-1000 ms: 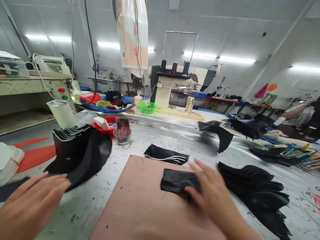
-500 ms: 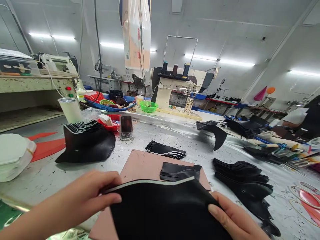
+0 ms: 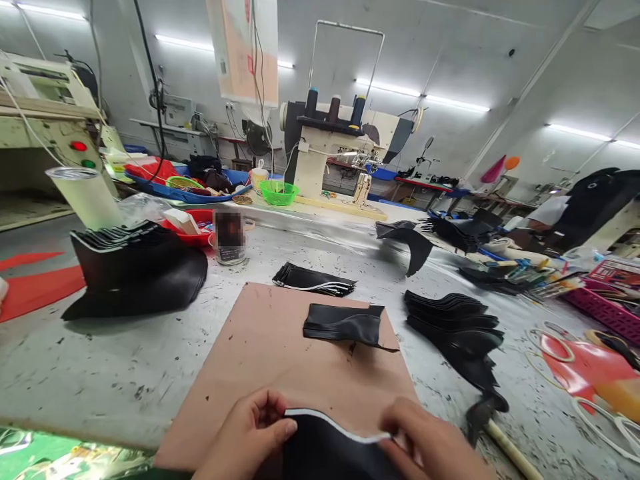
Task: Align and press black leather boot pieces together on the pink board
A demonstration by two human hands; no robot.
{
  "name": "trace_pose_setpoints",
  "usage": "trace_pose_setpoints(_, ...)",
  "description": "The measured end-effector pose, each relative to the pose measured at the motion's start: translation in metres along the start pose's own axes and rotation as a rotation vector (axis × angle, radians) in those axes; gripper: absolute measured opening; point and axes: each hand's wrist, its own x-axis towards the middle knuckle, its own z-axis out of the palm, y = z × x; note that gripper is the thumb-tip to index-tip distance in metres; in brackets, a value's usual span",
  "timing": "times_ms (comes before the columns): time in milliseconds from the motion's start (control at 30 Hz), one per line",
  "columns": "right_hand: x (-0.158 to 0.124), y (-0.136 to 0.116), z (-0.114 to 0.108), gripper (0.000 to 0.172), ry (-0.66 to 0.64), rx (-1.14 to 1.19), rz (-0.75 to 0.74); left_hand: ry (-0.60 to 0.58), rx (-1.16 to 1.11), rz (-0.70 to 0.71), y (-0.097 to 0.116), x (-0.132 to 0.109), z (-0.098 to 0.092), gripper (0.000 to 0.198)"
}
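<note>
A black leather piece (image 3: pixel 335 445) with a pale strip along its upper edge lies low in the view, its bottom cut off by the frame. My left hand (image 3: pixel 253 430) pinches its upper left corner between thumb and fingers. At the upper right end of the strip, my right hand (image 3: pixel 425 440) has its fingers closed on the edge, slightly blurred. Beneath is a pinkish-brown board (image 3: pixel 240 360). Farther up on the board rests a small stack of black leather pieces (image 3: pixel 345 323), and just beyond the board lie more strips (image 3: pixel 314 279) with white edges.
Black leather stacks stand left (image 3: pixel 140 270) and right (image 3: pixel 453 333). A hammer (image 3: pixel 505 443) lies at lower right. Behind are a jar (image 3: pixel 230 240), a red bowl (image 3: pixel 200 223), a green basket (image 3: pixel 279 193) and a sewing machine (image 3: pixel 320 160). Tools and a purple basket (image 3: pixel 607 310) are at right.
Both hands have brought the leather piece down and closer to me, uncovering more of the board. The right hand has shifted to the strip's right end. The view has turned rightward, and the hammer now shows.
</note>
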Motion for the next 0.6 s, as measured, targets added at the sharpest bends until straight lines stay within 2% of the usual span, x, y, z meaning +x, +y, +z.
trace_pose_setpoints(67, 0.031, -0.032, 0.008, 0.016, -0.027, 0.119, -0.253, 0.008, 0.016, 0.034, 0.005, -0.003, -0.001, 0.034)
trace_pose_setpoints(100, 0.044, -0.048, 0.014, 0.017, -0.025, 0.182, -0.322, 0.014, 0.031, 0.056, 0.007, -0.005, -0.002, 0.033)
trace_pose_setpoints(200, 0.068, -0.079, 0.035, 0.015, 0.017, 0.247, -0.388, 0.016, 0.089, 0.120, 0.005, -0.009, -0.004, 0.029)
trace_pose_setpoints(267, 0.072, -0.084, 0.047, 0.014, 0.069, 0.195, -0.376, 0.015, 0.124, 0.132, 0.002, -0.010, -0.005, 0.027)
trace_pose_setpoints(400, 0.071, -0.075, 0.061, 0.015, 0.175, 0.072, -0.431, 0.010, 0.155, 0.109, 0.002, -0.011, -0.004, 0.024)
trace_pose_setpoints(500, 0.070, -0.072, 0.069, 0.016, 0.317, -0.027, -0.512, 0.015, 0.106, 0.099, 0.005, -0.011, -0.002, 0.024)
trace_pose_setpoints(600, 0.072, -0.075, 0.078, 0.024, 0.509, -0.111, -0.600, 0.025, 0.032, 0.022, 0.004, -0.010, -0.001, 0.029)
